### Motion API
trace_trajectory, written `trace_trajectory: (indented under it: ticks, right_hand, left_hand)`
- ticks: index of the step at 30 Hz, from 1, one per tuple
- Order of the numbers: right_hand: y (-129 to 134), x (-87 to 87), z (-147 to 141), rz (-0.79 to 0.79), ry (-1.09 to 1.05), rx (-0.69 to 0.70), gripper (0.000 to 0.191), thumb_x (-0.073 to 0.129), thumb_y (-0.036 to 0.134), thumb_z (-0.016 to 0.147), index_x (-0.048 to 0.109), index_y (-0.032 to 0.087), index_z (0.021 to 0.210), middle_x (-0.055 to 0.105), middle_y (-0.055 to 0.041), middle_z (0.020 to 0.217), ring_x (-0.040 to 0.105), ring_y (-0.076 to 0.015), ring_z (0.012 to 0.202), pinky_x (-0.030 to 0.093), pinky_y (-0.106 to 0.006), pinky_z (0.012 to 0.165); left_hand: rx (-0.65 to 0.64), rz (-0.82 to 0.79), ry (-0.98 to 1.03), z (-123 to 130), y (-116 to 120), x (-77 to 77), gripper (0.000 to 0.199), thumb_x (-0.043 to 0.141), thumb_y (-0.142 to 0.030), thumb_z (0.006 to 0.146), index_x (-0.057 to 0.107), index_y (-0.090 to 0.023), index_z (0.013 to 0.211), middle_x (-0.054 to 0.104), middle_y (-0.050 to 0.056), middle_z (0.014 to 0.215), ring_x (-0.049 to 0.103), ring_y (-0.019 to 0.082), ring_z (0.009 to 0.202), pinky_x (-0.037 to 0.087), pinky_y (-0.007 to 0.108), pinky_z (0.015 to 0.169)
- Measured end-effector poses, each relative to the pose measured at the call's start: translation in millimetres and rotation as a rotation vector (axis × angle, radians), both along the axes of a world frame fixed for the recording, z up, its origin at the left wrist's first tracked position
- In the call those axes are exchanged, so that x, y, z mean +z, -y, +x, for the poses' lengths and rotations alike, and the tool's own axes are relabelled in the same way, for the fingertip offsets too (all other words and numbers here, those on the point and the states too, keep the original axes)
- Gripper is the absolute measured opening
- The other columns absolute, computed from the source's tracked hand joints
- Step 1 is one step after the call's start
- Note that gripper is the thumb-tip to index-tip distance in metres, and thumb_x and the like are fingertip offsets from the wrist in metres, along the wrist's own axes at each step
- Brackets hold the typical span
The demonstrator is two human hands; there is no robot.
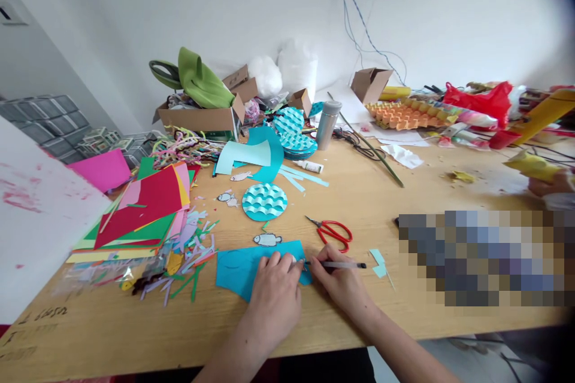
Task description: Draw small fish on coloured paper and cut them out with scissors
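Note:
My left hand (pixel 275 287) lies with its fingers flat on a sheet of blue paper (pixel 231 266), which has faint curved outlines drawn on it. A small pale piece shows at its fingertips, mostly hidden. My right hand (pixel 339 278) grips a dark pen (pixel 344 265), its tip at the paper's right part. Just above the sheet lies a paper fish cutout (pixel 268 239). Red-handled scissors (pixel 335 233) rest open beyond my right hand. A blue disc with wavy paper strips (pixel 265 202) sits farther back, near more small fish cutouts (pixel 227 197).
Coloured paper sheets (pixel 144 206) and paper scraps (pixel 193 269) spread at the left. Behind are a glue bottle (pixel 309 166), a grey flask (pixel 329 125) and a cardboard box (pixel 202 119). At the right are egg trays (pixel 404 114) and another person's hand (pixel 550 184) with yellow material.

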State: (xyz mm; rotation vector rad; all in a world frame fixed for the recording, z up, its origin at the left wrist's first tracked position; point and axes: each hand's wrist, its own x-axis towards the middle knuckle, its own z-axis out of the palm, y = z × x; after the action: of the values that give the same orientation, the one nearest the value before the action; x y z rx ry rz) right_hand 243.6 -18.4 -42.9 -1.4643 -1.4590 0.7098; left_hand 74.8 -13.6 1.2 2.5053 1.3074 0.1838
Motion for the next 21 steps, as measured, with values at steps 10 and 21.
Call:
trace_trajectory:
  ticks: [10, 21]
  right_hand:
    - [1, 0.6, -2, -0.106, -0.106, 0.039, 0.035, 0.056, 0.049, 0.088, 0.043, 0.025, 0.066, 0.046, 0.0053, 0.046, 0.039, -0.0114, 0.039, 0.028, -0.024, 0.036]
    - [0, 3.9, -3, -0.04, -0.068, 0.021, 0.033, 0.056, 0.043, 0.086, 0.041, 0.025, 0.063, 0.044, 0.005, 0.049, 0.039, -0.0116, 0.044, 0.029, -0.023, 0.039]
  left_hand:
    - [-0.019, 0.009, -0.014, -2, -6, 0.5, 0.04, 0.04, -0.013, 0.094, 0.06, -0.026, 0.126, 0.062, 0.005, 0.109, 0.051, 0.024, 0.102, 0.04, 0.04, 0.081]
    - [-0.062, 0.034, 0.006, -1, -18, 2.3, 0.034, 0.038, -0.013, 0.098, 0.07, -0.021, 0.101, 0.061, 0.005, 0.096, 0.052, 0.022, 0.096, 0.041, 0.036, 0.082]
